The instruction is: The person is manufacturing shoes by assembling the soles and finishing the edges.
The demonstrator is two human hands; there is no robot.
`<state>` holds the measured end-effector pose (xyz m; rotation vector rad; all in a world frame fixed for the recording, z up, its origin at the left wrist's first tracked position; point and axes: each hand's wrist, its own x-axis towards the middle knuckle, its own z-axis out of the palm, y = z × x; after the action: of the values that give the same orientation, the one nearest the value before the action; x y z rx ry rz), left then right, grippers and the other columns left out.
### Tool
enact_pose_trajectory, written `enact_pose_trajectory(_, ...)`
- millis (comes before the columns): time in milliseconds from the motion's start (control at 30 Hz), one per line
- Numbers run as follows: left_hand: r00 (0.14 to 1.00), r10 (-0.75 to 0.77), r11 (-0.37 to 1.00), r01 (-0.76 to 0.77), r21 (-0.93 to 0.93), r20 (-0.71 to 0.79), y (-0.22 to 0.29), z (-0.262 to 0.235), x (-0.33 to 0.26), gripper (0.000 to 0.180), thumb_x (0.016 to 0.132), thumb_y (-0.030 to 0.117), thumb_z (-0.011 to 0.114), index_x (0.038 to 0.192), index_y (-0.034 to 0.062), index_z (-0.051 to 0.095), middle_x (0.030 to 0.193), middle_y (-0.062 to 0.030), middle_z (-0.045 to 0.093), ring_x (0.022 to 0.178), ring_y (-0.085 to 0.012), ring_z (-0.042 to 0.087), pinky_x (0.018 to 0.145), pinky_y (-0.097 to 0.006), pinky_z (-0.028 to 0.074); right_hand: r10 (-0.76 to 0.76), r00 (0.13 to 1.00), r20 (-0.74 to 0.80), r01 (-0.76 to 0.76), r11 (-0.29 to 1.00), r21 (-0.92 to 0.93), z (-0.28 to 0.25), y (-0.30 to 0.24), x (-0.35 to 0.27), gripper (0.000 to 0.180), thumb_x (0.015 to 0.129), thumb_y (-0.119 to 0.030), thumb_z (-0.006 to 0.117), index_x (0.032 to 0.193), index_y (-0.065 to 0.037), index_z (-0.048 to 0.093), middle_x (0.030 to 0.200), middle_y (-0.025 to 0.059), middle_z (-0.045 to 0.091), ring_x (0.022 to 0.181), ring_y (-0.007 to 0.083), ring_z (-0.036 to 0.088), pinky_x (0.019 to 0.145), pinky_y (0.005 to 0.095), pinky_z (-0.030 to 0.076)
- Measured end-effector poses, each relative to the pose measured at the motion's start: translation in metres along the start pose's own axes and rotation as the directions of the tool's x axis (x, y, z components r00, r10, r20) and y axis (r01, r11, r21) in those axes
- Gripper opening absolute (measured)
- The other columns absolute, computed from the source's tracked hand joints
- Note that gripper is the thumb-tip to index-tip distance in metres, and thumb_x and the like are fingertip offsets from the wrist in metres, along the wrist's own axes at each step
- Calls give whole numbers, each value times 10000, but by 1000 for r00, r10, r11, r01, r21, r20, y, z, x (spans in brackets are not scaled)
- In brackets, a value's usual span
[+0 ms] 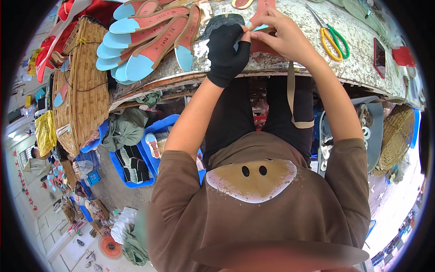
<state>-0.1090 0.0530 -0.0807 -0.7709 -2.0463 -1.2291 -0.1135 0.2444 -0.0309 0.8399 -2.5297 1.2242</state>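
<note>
At the table's front edge, both my hands meet over a red shoe insole (pixel 265 6) with a light blue toe end. My left hand (pixel 228 54), in a black fingerless glove, pinches at the insole's edge with thumb and forefinger. My bare right hand (pixel 290 40) is closed on the insole's other side, its fingers close to the left fingertips. A long tan strip (pixel 291 90) hangs below my right hand, over the table edge onto my lap; its upper end is hidden. Beside the gloved hand lies a dark slab (pixel 222 21). Several red-and-blue insoles (pixel 152 43) are fanned out to the left.
Scissors (pixel 333 41) with yellow and green handles lie right of my hands on the worn table (pixel 358 45), with a red-edged phone (pixel 379 58) farther right. A woven bamboo basket (pixel 88 90) stands left. Blue crates (pixel 136 181) sit on the floor.
</note>
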Motion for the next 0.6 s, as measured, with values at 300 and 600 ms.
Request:
enact_pose_trajectory(300,998,48,996,-50,79,29,1,-3,-2,84,832,39,703,900,80,675,789,-110,659,718,-323,609,647,-416,460,108,966,234,-150,974,170,-30,43,0,176,923,-208,734,969,-41,707,778,-32,450,662,78,371,600,267,312)
enact_pose_trajectory(600,981,-97,995,92,37,170,10,-18,25,89,877,141,703,885,52,707,776,-110,693,716,-285,680,661,-382,525,38,967,253,-52,997,53,-31,35,-3,182,885,-195,759,934,-21,740,731,12,480,670,132,429,623,302,342)
